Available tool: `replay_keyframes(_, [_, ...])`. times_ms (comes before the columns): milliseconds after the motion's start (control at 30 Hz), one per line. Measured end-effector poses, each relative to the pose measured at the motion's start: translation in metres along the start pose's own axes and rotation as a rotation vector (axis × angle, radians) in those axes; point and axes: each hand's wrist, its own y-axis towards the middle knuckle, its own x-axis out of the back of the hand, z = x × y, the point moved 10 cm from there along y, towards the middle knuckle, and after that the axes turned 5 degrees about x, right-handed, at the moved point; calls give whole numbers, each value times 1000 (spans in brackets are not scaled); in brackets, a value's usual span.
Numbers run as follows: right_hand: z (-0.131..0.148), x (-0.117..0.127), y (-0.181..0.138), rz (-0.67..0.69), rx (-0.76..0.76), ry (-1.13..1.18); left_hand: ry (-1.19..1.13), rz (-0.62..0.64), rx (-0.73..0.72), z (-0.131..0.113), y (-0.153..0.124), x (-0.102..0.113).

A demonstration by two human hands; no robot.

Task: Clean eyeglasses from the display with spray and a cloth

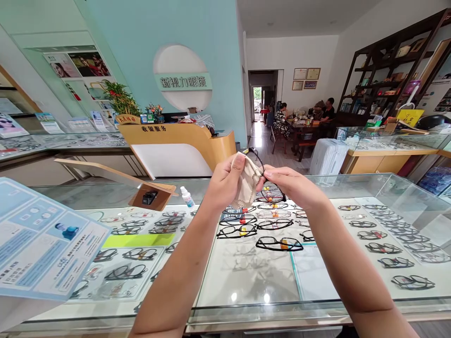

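My left hand (225, 180) is closed on a beige cleaning cloth (247, 184), pressing it against a pair of black-framed glasses (269, 188). My right hand (292, 185) pinches the frame of the same glasses from the right. Both hands are raised above a glass display counter (253, 281). Part of the frame is hidden by the cloth and fingers.
Under the counter glass lie several rows of spectacle frames (278, 243). A small spray bottle (187, 196) and a tilted wooden mirror stand (141, 185) sit on the counter at left, a blue leaflet (42, 244) nearer. A cashier desk (176, 145) stands beyond. People sit at a table (303, 124) far back.
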Motion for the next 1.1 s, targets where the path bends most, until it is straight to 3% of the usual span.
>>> replay_keyframes(133, [-4, -4, 0, 26, -21, 16, -17, 40, -20, -6, -2, -5])
replay_keyframes(467, [-15, 15, -1, -182, -71, 62, -110, -44, 82, 7, 0, 7])
replay_keyframes(733, [-17, 21, -3, -262, -88, 62, -146, 58, 122, 7, 0, -4])
replay_keyframes(1100, [-15, 7, -3, -157, -113, 40, -99, -4, 72, 13, 2, -1])
